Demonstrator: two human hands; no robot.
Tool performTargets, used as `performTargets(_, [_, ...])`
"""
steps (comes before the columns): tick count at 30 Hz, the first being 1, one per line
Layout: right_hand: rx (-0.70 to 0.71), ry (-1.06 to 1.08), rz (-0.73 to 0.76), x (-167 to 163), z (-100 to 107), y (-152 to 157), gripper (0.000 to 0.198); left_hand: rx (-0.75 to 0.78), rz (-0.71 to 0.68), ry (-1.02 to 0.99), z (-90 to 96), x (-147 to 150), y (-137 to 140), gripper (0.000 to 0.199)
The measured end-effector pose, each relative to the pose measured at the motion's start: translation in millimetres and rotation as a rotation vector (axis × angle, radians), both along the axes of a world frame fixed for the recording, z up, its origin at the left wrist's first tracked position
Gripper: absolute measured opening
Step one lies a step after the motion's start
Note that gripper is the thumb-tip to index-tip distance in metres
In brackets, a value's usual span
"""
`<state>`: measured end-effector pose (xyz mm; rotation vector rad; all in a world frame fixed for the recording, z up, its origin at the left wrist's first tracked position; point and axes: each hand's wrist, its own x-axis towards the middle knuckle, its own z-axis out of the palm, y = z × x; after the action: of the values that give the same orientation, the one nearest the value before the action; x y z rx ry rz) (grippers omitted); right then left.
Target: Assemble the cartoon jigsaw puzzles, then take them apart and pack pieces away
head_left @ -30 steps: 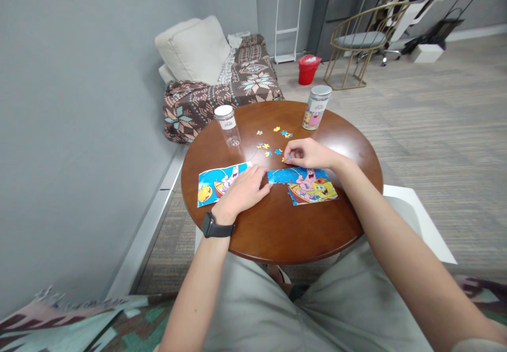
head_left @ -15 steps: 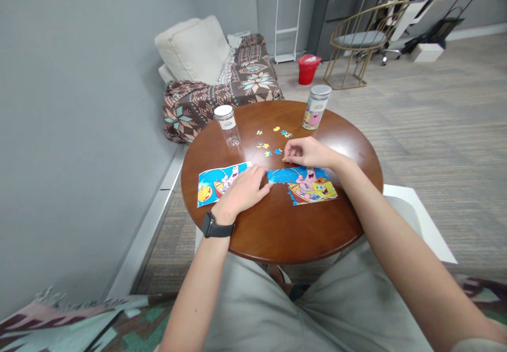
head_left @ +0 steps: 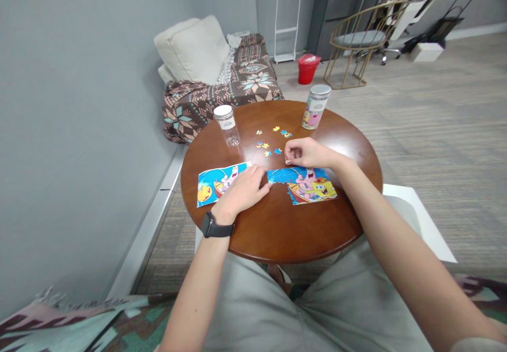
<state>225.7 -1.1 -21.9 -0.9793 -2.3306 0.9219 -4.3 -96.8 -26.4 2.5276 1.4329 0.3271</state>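
Observation:
My left hand (head_left: 243, 191) lies open with fingers stretched, over the right part of a cartoon picture sheet (head_left: 205, 191) and the bare tabletop beside it. A partly assembled jigsaw puzzle (head_left: 309, 187) is to its right, with a gap at its lower left. Just above the puzzle's top edge, my right hand (head_left: 307, 153) is closed in a pinch on a small puzzle piece (head_left: 288, 162), mostly covered by the fingers. Several loose puzzle pieces (head_left: 265, 145) are scattered beyond, some yellow and some blue.
On the round wooden table (head_left: 273, 236) stand a clear jar (head_left: 232, 136) at the back left and a printed canister (head_left: 316, 110) at the back right. A blanket-covered sofa (head_left: 222, 96), a red bin (head_left: 308, 71) and a gold-framed chair (head_left: 360, 39) are beyond; a person sits farther back.
My right hand has shifted very slightly, its fingertips with the puzzle piece now a little lower and to the right. My left hand stays where it was.

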Motion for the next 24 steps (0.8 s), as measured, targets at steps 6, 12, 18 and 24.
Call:
performTargets(6, [-0.017,0.013,0.005,-0.9,-0.7,0.6,0.018,0.001,0.007,0.0,2.1,0.9,-1.3,0.017])
performTargets(12, [-0.006,0.026,-0.029,0.7,-1.5,3.6,0.024,-0.008,0.01,0.012,3.3,1.2,-1.7,0.018])
performTargets(18, [0.03,-0.004,-0.035,0.9,-2.3,4.0,0.029,-0.016,0.012,-0.019,3.2,1.1,-1.8,0.018])
performTargets(24, [0.094,0.007,-0.061,2.5,-6.3,6.1,0.023,-0.008,0.016,0.009,4.0,1.7,-2.2,0.02])
